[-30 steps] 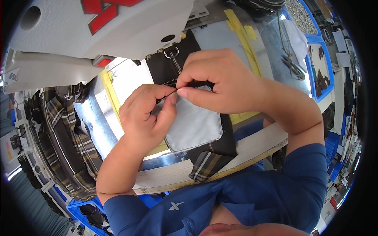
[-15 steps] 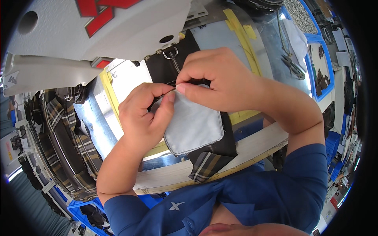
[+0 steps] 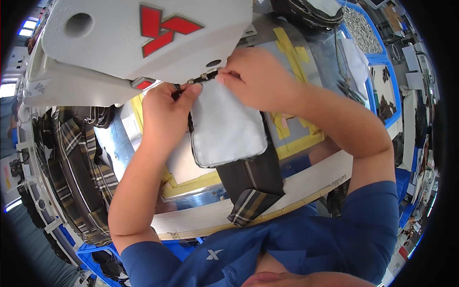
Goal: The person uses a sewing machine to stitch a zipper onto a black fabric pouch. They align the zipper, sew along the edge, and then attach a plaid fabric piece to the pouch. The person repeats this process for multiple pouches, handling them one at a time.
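Observation:
A pale grey-white fabric panel (image 3: 229, 126) with rounded near corners and dark edging lies between my hands. My left hand (image 3: 165, 110) pinches its far left corner, thumb and fingers together. My right hand (image 3: 260, 79) pinches the far edge at the right, fingers curled under. Between them the far edge, with a dark strip, lies close to the head of a white sewing machine (image 3: 110, 52). Under the panel lies a long black fabric strip (image 3: 253, 177) with a zipper down its middle and a plaid end piece (image 3: 253, 205). The machine head hides the needle area.
Plaid bag pieces (image 3: 76, 167) hang at the left. Yellow tape (image 3: 296, 146) marks the metal table plate. Thread snips (image 3: 351, 91) lie at the right, beside blue trays (image 3: 394, 91) of metal parts and dark scraps. A dark zippered pouch (image 3: 306, 14) sits at the back.
Both hands have moved away from me, spreading apart along the panel's far edge. The panel has shifted toward the machine, covering the D-ring area and uncovering more of the zippered strip nearer me.

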Demonstrator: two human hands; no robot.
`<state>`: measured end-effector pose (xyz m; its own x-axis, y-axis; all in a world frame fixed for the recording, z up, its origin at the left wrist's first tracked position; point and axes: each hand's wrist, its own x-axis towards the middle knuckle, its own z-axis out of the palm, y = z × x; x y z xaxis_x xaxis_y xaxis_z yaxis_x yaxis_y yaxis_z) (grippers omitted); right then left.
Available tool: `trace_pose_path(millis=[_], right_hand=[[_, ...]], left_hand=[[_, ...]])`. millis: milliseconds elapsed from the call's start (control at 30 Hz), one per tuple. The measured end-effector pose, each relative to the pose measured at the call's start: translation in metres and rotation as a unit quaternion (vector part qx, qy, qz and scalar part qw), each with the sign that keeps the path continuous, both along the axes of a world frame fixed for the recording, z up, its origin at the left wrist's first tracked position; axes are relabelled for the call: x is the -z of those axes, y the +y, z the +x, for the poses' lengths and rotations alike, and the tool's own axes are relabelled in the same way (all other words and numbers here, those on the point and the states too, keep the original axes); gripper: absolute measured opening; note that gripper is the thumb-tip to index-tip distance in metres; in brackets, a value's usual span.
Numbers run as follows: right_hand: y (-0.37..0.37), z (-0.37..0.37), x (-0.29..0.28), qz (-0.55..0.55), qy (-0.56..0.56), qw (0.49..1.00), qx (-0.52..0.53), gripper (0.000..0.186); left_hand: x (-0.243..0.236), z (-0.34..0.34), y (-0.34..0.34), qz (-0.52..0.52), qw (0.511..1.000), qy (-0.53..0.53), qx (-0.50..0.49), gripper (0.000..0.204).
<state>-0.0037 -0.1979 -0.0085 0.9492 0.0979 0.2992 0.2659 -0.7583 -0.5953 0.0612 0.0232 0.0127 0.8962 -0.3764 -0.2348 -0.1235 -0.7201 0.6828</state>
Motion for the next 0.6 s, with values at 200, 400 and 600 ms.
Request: trace_pose_path(millis=[200, 400, 600], right_hand=[[-0.01, 0.025, -0.009, -0.021, 0.075, 0.997, 0.019, 0.02], [-0.013, 0.031, -0.014, -0.032, 0.13, 0.991, 0.006, 0.022], [-0.019, 0.04, -0.022, -0.059, 0.174, 0.983, -0.007, 0.023]], left_hand=[[0.01, 0.022, -0.001, -0.014, 0.994, -0.095, 0.057, 0.04], [0.028, 0.03, 0.004, -0.022, 0.973, -0.195, 0.12, 0.033], [0.047, 0.048, 0.01, -0.057, 0.951, -0.256, 0.162, 0.03]])
